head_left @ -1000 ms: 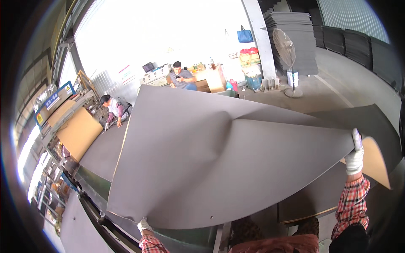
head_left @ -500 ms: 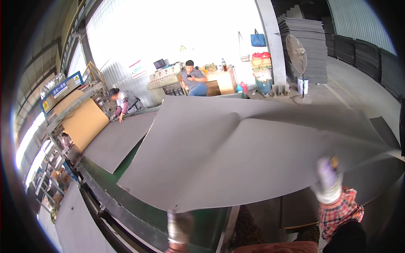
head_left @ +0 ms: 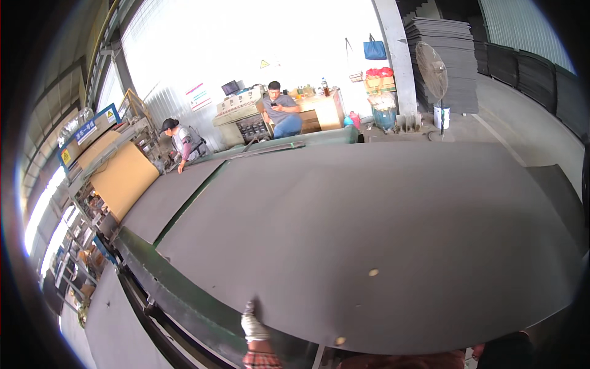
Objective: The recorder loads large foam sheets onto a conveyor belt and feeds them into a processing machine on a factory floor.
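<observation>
A large dark grey sheet [head_left: 344, 209] lies almost flat before me, its left part over a green conveyor belt [head_left: 147, 258]. My left hand [head_left: 253, 323], in a whitish glove, grips the sheet's near edge; the thumb lies on top and the other fingers are hidden beneath. Of my right arm only a scrap of sleeve shows at the lower right; that hand is out of sight behind the sheet. Two small pale spots mark the sheet near me. Beyond a narrow green gap lies another grey sheet [head_left: 166, 197].
At the far left a person [head_left: 183, 142] leans over the other sheet, beside a machine with a brown roll [head_left: 126, 178]. Another person [head_left: 283, 111] sits at the back with a phone. A standing fan [head_left: 432, 71] and a stack of grey sheets [head_left: 452, 74] stand at the back right.
The sheet, raised and rippled before, has settled flatter, and its left edge now runs alongside the other sheet. My right hand has dropped out of sight; my left hand stays at the near edge.
</observation>
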A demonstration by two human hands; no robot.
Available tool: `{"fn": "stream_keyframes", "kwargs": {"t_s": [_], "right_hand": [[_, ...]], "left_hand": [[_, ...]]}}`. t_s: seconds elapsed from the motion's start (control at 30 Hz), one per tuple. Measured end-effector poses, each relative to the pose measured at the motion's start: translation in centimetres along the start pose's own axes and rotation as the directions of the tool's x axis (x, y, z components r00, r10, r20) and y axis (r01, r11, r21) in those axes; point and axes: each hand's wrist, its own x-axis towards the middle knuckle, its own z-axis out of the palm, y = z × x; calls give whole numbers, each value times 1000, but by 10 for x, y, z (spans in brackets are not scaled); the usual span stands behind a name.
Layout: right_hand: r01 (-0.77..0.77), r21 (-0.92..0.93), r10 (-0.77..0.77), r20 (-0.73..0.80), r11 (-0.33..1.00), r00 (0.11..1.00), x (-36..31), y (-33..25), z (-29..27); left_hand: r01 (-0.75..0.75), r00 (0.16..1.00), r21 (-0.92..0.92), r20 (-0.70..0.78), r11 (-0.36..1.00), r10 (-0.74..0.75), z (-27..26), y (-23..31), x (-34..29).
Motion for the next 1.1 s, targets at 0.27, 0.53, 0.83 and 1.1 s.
{"fn": "stream_keyframes", "kwargs": {"t_s": [0.27,0.53,0.83,1.1], "right_hand": [[-49,228,120,-308,972,944,16,51,-123],[-55,290,77,-63,955,995,55,53,-84],[-671,180,610,298,719,734,49,102,-46],[-520,352,626,-500,778,599,23,175,-183]], "left_hand": [[103,993,97,-69,990,-97,-99,50,109],[-427,896,506,126,749,425,-43,-67,-14],[39,877,875,-262,483,403,-79,-1,184],[-711,703,532,555,459,444,60,-95,-60]]}}
